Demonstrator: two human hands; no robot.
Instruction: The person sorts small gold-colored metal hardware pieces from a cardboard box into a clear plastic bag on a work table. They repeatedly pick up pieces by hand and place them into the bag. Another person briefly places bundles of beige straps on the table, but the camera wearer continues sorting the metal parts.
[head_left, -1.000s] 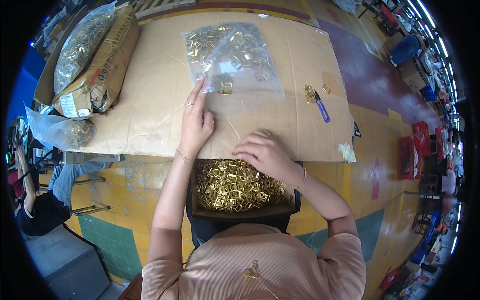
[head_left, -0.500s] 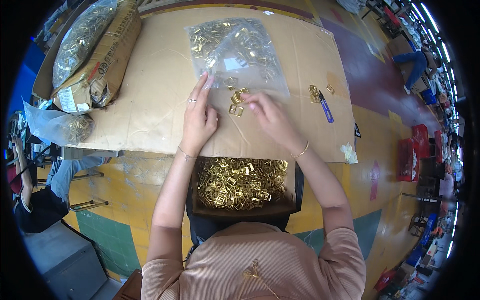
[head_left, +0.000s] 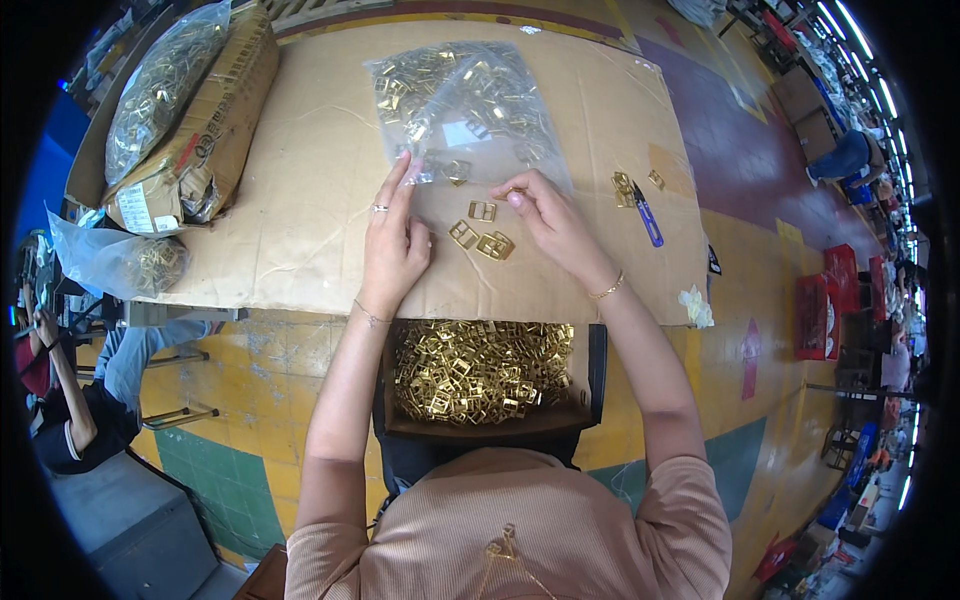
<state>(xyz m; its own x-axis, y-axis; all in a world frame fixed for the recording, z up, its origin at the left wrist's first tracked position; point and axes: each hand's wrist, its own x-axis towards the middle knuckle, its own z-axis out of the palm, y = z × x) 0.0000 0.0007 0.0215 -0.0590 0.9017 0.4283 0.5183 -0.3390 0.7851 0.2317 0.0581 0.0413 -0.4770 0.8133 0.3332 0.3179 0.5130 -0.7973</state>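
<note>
A clear plastic bag (head_left: 455,100) full of gold metal buckles lies flat on the cardboard-covered table. My left hand (head_left: 393,240) rests with its fingers stretched out, its fingertips on the bag's near left corner. Between the thumb and fingers of my right hand (head_left: 550,225) a small gold buckle (head_left: 512,192) is pinched, just off the bag's near edge. Several loose buckles (head_left: 483,210) lie on the cardboard between my hands. Below the table edge, in front of my body, sits an open box (head_left: 588,375) heaped with gold buckles (head_left: 480,370).
To the right lie a blue cutter (head_left: 648,217) and a few buckles (head_left: 624,190). At the left stand a worn carton (head_left: 220,110), a large bag of buckles (head_left: 165,90) and a smaller bag (head_left: 150,262). Another person (head_left: 80,410) sits at the far left.
The loose buckles, bunched under my right hand before, now lie spread out nearer to me. My right hand has moved slightly and now pinches a buckle. My left hand stays at the bag's corner.
</note>
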